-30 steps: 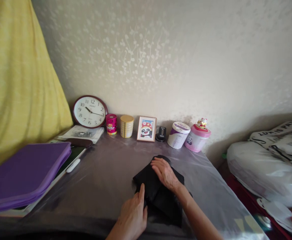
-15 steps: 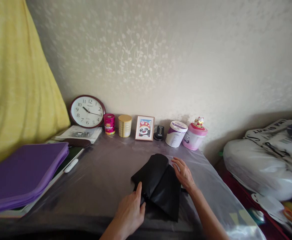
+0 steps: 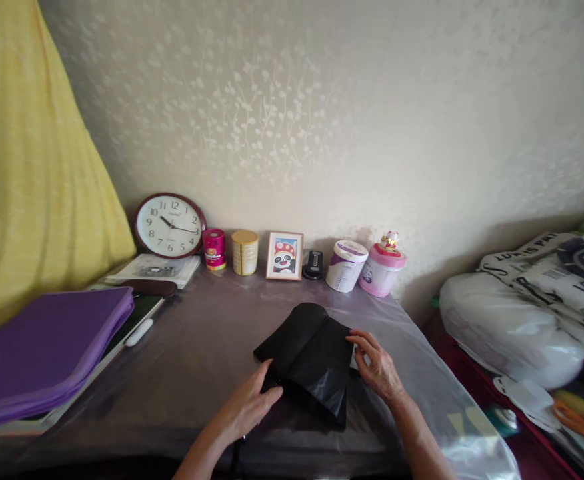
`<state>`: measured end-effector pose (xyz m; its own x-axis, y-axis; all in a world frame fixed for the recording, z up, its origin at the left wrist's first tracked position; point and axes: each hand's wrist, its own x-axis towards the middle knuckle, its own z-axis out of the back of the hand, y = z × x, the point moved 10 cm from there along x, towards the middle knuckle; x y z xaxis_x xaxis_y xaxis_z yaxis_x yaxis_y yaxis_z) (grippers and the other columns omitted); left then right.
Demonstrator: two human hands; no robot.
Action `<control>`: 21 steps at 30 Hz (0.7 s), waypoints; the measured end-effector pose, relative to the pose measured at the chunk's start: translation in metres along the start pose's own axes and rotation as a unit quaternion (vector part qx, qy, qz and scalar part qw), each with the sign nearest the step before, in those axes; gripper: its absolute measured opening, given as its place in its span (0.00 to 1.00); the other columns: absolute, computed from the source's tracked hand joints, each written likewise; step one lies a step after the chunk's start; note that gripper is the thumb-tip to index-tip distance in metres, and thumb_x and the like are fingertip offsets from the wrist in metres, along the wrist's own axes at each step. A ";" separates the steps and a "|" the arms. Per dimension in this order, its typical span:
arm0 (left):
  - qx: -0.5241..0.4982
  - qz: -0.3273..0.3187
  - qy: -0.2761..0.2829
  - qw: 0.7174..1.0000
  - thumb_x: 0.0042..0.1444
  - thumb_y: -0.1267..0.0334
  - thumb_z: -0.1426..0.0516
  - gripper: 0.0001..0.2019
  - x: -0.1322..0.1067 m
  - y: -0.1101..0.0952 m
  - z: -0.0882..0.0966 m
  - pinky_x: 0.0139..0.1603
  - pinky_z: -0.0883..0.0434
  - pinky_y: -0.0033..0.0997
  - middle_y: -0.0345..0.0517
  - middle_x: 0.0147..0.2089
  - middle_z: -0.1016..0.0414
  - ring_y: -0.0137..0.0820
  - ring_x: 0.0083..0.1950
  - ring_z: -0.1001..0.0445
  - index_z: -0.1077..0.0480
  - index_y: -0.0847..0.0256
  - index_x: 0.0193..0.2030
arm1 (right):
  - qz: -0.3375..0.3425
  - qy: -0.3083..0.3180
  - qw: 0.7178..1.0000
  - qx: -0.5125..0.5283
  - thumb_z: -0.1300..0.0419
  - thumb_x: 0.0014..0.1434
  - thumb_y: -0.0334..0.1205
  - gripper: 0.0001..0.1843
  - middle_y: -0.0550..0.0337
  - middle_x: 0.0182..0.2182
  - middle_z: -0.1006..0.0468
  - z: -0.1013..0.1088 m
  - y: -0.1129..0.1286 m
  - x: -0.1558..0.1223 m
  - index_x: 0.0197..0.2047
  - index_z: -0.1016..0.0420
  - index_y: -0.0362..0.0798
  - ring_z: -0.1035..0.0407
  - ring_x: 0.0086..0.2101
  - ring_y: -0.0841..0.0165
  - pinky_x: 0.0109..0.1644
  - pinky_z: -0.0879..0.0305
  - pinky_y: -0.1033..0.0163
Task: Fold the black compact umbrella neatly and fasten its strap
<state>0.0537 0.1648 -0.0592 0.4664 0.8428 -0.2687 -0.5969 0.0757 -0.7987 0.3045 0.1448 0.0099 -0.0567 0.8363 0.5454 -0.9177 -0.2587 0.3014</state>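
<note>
Folded black bag (image 3: 306,357) flat on worktop (image 3: 192,373) between your hands: left hand (image 3: 249,405) grip loosely open, fingertips on near-left edge; right hand (image 3: 379,367) half-curled against right edge, grip unclear.

Folded black bag (image 3: 307,357) of thin plastic with a soft sheen, on a table (image 3: 197,353) covered in clear, glossy, wrinkled film; matt purple cloth case (image 3: 47,347); yellow woven cloth curtain (image 3: 27,173); matt embossed wallpaper (image 3: 352,120)

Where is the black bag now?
In the head view, the black bag lies on the table, centre front, between the left hand and the right hand.
</note>
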 end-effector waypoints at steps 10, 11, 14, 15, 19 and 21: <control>-0.005 0.004 0.002 1.000 0.52 0.53 0.55 0.32 -0.001 -0.001 0.000 0.52 0.40 0.30 0.49 0.61 0.41 0.35 0.58 0.38 0.53 0.64 0.63 | 0.063 0.018 0.997 0.036 0.54 0.53 0.28 0.22 0.55 0.51 0.34 -0.003 0.027 -0.002 0.49 0.34 0.52 0.37 0.50 0.65 0.51 0.36 0.58; -0.008 0.003 0.000 1.000 0.52 0.53 0.55 0.32 -0.001 -0.001 0.000 0.53 0.40 0.30 0.50 0.60 0.41 0.34 0.57 0.38 0.53 0.64 0.63 | 0.063 0.016 0.997 0.040 0.54 0.53 0.28 0.22 0.55 0.50 0.34 -0.002 0.027 -0.002 0.49 0.34 0.52 0.37 0.50 0.65 0.50 0.36 0.59; 0.000 -0.003 -0.006 1.000 0.52 0.54 0.55 0.31 -0.001 -0.003 0.001 0.54 0.41 0.30 0.51 0.59 0.39 0.34 0.57 0.38 0.52 0.66 0.62 | 0.057 0.014 0.997 0.050 0.54 0.52 0.27 0.22 0.55 0.50 0.33 -0.003 0.025 -0.003 0.48 0.34 0.52 0.36 0.49 0.65 0.48 0.34 0.59; 0.007 -0.006 -0.007 1.000 0.52 0.54 0.55 0.31 0.000 -0.004 0.001 0.54 0.41 0.30 0.51 0.59 0.39 0.34 0.57 0.38 0.52 0.66 0.62 | 0.055 0.016 0.997 0.054 0.54 0.52 0.27 0.22 0.55 0.50 0.33 -0.004 0.024 -0.003 0.48 0.34 0.52 0.36 0.48 0.65 0.48 0.34 0.59; 0.029 -0.009 -0.005 1.000 0.53 0.54 0.56 0.30 0.000 -0.003 0.000 0.51 0.38 0.31 0.50 0.58 0.37 0.35 0.56 0.36 0.52 0.64 0.62 | 0.049 0.014 0.996 0.074 0.54 0.52 0.27 0.20 0.55 0.49 0.32 -0.005 0.024 -0.002 0.46 0.33 0.52 0.35 0.48 0.65 0.48 0.34 0.58; 0.035 -0.010 -0.008 0.999 0.53 0.54 0.56 0.30 -0.001 -0.003 0.001 0.49 0.37 0.31 0.50 0.56 0.35 0.35 0.54 0.34 0.52 0.63 0.62 | 0.052 0.006 0.995 0.085 0.53 0.54 0.28 0.18 0.54 0.48 0.31 -0.004 0.025 -0.001 0.45 0.32 0.51 0.34 0.47 0.64 0.48 0.34 0.57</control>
<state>0.0549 0.1645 -0.0562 0.4678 0.8494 -0.2443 -0.6328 0.1289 -0.7635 0.2798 0.1390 0.0142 -0.1533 0.8061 0.5715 -0.8266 -0.4216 0.3729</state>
